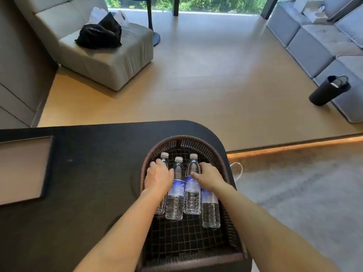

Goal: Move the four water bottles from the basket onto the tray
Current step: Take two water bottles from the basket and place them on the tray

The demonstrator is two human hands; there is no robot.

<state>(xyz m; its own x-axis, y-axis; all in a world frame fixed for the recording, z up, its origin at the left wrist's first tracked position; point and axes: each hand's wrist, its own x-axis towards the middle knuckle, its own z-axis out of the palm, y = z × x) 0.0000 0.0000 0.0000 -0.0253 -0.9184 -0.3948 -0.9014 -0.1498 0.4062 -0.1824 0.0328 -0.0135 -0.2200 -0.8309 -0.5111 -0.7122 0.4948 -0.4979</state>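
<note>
Four clear water bottles with blue labels lie side by side in a dark brown wicker basket (220, 154) at the right end of a black table (88, 183). My left hand (158, 178) is closed over the leftmost bottle (164, 156), fingers around its neck. My right hand (209, 176) covers the upper part of the rightmost bottle (210, 210), its thumb touching the third bottle (192, 193). The second bottle (175, 195) lies between my hands, untouched. The tray (21, 167), a dark-rimmed rectangle, sits at the table's left edge with nothing on it.
Bare black tabletop lies between the basket and the tray. Beyond the table are a wooden floor, a grey armchair (102, 55) with a black bag, a grey sofa (324, 42) and a black bin (329, 91).
</note>
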